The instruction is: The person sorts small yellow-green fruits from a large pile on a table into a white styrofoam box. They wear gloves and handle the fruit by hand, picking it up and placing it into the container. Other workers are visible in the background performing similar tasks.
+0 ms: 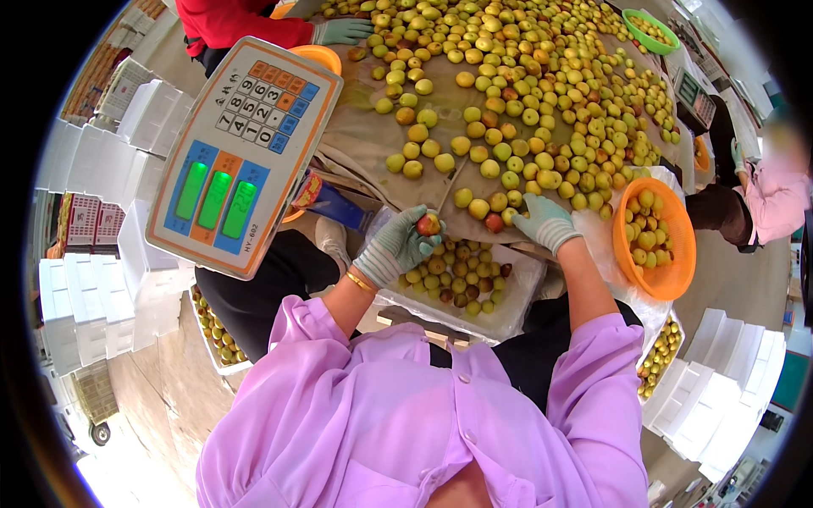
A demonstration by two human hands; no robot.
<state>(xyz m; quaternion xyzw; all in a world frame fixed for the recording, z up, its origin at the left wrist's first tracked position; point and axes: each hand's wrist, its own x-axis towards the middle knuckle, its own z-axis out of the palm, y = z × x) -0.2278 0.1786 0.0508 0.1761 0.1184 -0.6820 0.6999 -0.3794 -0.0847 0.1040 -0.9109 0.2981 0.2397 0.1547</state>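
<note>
A reddish round fruit rests in the fingers of my gloved left hand, just above a white foam box. Inside that box, lined with clear plastic, lie several yellow-green and brownish fruits. My gloved right hand reaches onto the near edge of the cloth-covered table, its fingertips beside a few yellow fruits and a red one. Whether those fingers grip a fruit cannot be made out. A large spread of yellow-green fruits covers much of the table beyond.
A digital scale with lit displays stands at left. An orange basket of fruit is at right. Stacked foam boxes flank both sides. A co-worker's gloved hand touches the far left table; another person sits at right.
</note>
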